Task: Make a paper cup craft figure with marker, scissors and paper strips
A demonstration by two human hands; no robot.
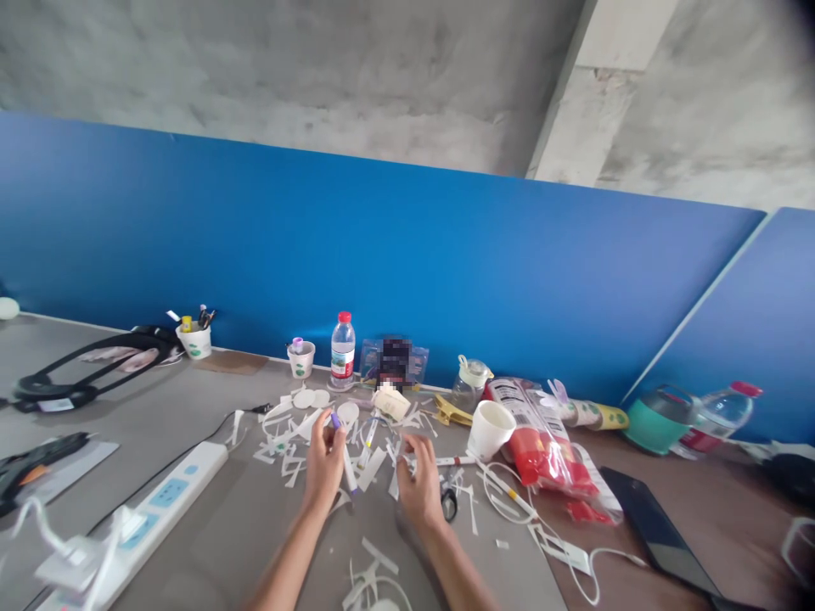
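My left hand [323, 465] is closed round a white marker [348, 469] with purple ends, which slants down in front of the fingers. To the right of it, my right hand [420, 485] hovers low over the desk with its fingers curved and apart, and I see nothing held in it. Black-handled scissors [449, 504] lie right beside that hand. Near its fingertips is a marker with a red end [455, 461]. White paper scraps [373, 468] are strewn between and around both hands. A yellow-banded marker [370, 434] lies among them.
A water bottle [342, 350], a paper cup [301, 360] and a glass jug [471, 382] stand along the blue partition [395, 246]. To the right are a white cup [490, 430], red packages [541, 441] and a phone [659, 530]. A power strip [169, 501] lies left.
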